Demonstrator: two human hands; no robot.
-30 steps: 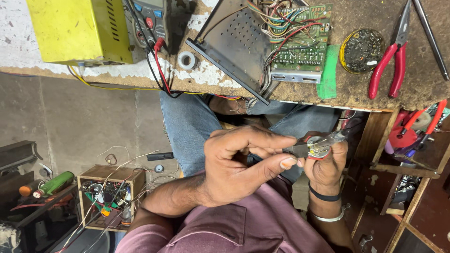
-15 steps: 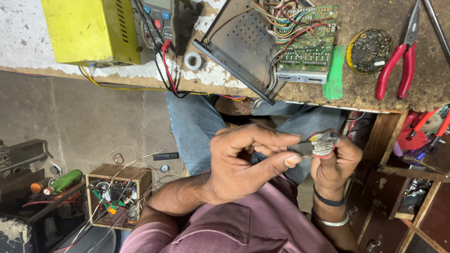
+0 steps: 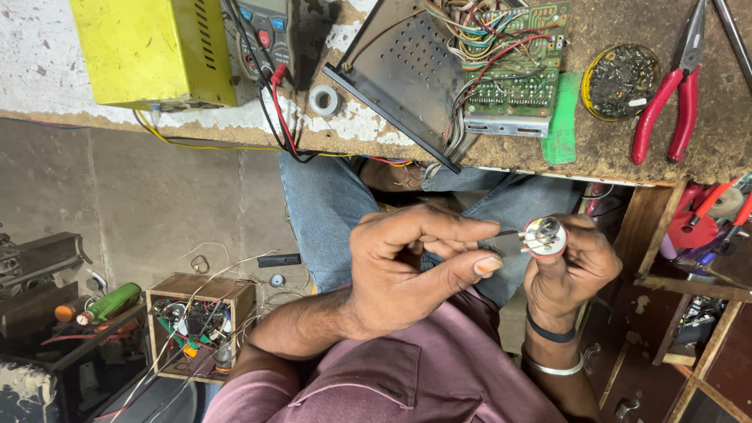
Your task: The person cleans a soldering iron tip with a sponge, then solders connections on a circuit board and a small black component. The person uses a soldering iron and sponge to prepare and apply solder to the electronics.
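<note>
Head view shows both hands down in front of the lap, below the near edge of the counter (image 3: 392,133). The right hand (image 3: 568,266) pinches a small round metal part (image 3: 544,236) with thin pins. The left hand (image 3: 407,270) grips a thin dark tool (image 3: 501,233), and its tip touches the part. I think the part could slip and drop to the floor, since only fingertips hold it in the air. A hard push could bend a pin. The tip could also slide off and poke a finger.
</note>
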